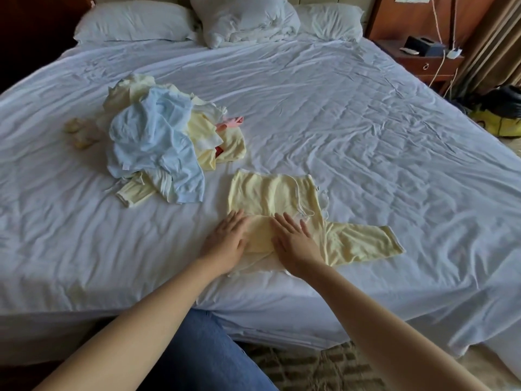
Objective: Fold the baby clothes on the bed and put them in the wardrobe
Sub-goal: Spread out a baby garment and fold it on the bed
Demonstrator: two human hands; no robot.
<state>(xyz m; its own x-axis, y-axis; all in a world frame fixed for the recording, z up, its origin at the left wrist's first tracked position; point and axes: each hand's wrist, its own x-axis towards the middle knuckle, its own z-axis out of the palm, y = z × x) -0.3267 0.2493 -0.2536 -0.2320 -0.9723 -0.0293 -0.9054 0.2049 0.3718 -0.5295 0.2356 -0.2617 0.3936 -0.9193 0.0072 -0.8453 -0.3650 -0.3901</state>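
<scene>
A pale yellow baby top (270,196) lies spread on the white bed sheet (366,136) near the bed's front edge. One sleeve is folded in over its body, the other sleeve sticks out to the right. My left hand (227,241) and my right hand (293,239) both press flat on the folded-in part, fingers straight, side by side. A loose pile of baby clothes (158,136), light blue, yellow and a bit of pink, sits to the upper left of the top.
Small yellow baby socks (77,134) lie left of the pile. Pillows (135,21) and a bunched duvet line the headboard. A wooden nightstand (425,56) with cables stands at the back right. A yellow and black bag (499,114) sits on the floor right of the bed.
</scene>
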